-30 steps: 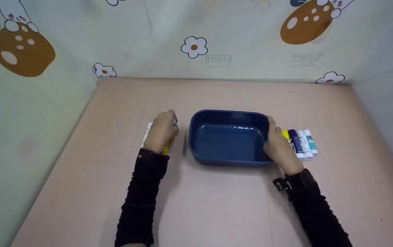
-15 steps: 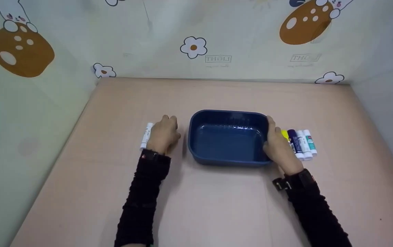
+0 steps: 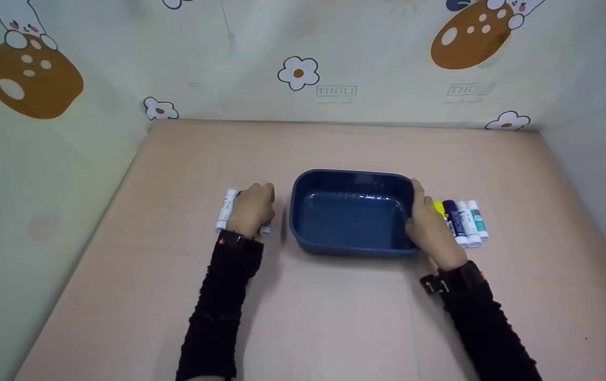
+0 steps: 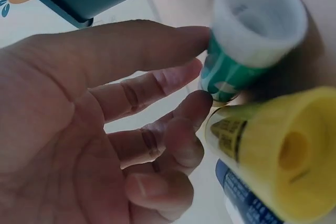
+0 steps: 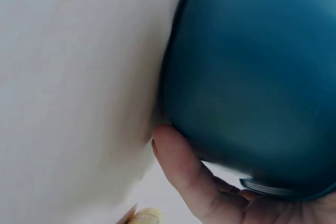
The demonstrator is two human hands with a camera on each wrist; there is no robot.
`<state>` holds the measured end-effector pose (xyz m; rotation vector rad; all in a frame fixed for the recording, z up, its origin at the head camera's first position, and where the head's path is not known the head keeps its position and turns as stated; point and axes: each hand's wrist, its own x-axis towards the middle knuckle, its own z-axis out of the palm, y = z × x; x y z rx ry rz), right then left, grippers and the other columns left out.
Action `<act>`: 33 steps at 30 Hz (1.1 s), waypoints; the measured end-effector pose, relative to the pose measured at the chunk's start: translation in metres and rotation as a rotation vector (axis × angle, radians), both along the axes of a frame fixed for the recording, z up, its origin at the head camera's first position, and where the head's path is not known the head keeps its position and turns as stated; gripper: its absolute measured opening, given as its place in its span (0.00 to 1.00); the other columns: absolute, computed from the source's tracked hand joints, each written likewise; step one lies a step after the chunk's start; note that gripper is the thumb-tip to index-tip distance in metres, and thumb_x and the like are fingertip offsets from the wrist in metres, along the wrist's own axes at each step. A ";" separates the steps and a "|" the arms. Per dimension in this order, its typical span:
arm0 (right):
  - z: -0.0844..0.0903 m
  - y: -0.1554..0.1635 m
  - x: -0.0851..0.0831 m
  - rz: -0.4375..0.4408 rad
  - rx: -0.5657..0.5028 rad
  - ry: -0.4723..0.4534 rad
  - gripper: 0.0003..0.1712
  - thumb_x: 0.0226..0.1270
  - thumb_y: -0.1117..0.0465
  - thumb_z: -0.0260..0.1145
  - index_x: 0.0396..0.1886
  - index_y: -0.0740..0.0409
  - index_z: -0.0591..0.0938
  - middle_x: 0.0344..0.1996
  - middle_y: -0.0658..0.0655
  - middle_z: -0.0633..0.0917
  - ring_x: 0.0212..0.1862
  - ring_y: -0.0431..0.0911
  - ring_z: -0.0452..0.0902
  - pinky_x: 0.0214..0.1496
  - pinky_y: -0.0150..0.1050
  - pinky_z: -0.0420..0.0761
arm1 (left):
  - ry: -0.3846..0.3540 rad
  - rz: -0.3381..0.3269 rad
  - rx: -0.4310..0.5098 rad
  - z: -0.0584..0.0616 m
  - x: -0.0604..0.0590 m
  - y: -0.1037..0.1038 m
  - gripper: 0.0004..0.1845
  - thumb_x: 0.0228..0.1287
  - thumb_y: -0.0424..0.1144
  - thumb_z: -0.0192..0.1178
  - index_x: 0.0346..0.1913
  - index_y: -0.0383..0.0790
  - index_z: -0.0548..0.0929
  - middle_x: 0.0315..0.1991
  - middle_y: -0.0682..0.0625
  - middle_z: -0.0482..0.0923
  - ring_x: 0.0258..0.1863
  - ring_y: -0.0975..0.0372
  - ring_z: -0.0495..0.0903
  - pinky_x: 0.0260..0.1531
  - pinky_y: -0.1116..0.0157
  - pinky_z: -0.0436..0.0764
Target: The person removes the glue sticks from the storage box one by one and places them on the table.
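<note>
Wide bare table (image 3: 334, 328) is lying in front of the sleeves; walls (image 3: 43, 174) are closing it in left, right and at the back. Blue tub (image 3: 352, 211) is sitting mid-table, glossy, rounded, nothing in it. Its right wall is being gripped by the right hand (image 3: 430, 227), thumb (image 5: 178, 174) pressed to the outside. Four sticks (image 3: 464, 221) are lined up just right of that hand. Left of the tub, the left hand (image 3: 250, 210) is being held palm-down over a green stick (image 4: 239, 40) and a yellow stick (image 4: 273, 161), fingers (image 4: 152, 85) loosely bent, fingertips touching the green one, nothing clamped. White stick (image 3: 226, 209) is lying just left of it.
</note>
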<state>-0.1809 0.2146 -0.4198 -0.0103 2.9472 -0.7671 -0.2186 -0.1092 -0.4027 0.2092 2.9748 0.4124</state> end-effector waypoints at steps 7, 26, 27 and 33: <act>-0.001 0.000 0.002 -0.011 0.008 0.002 0.46 0.59 0.73 0.51 0.73 0.58 0.39 0.59 0.79 0.64 0.42 0.60 0.73 0.40 0.52 0.75 | -0.017 0.005 -0.028 0.002 0.002 0.001 0.11 0.52 0.28 0.59 0.40 0.33 0.79 0.38 0.39 0.80 0.35 0.49 0.80 0.35 0.55 0.79; 0.030 0.019 0.006 0.085 -0.047 -0.135 0.37 0.68 0.65 0.47 0.70 0.69 0.41 0.46 0.82 0.73 0.28 0.57 0.78 0.23 0.42 0.76 | -0.466 -0.183 0.163 0.038 0.018 0.013 0.19 0.70 0.43 0.48 0.38 0.28 0.80 0.23 0.42 0.83 0.29 0.51 0.84 0.33 0.63 0.79; 0.032 0.019 0.007 0.087 -0.048 -0.152 0.37 0.67 0.65 0.47 0.70 0.69 0.42 0.41 0.80 0.75 0.27 0.54 0.78 0.24 0.40 0.76 | -0.467 -0.187 0.154 0.038 0.018 0.013 0.19 0.70 0.42 0.49 0.38 0.27 0.80 0.21 0.43 0.83 0.28 0.51 0.84 0.32 0.63 0.79; 0.037 0.018 0.012 0.077 -0.076 -0.188 0.29 0.64 0.68 0.44 0.64 0.67 0.49 0.23 0.64 0.75 0.18 0.50 0.76 0.19 0.36 0.74 | -0.427 -0.189 0.142 0.036 0.018 0.016 0.17 0.69 0.39 0.49 0.32 0.28 0.81 0.14 0.49 0.78 0.15 0.60 0.78 0.21 0.69 0.73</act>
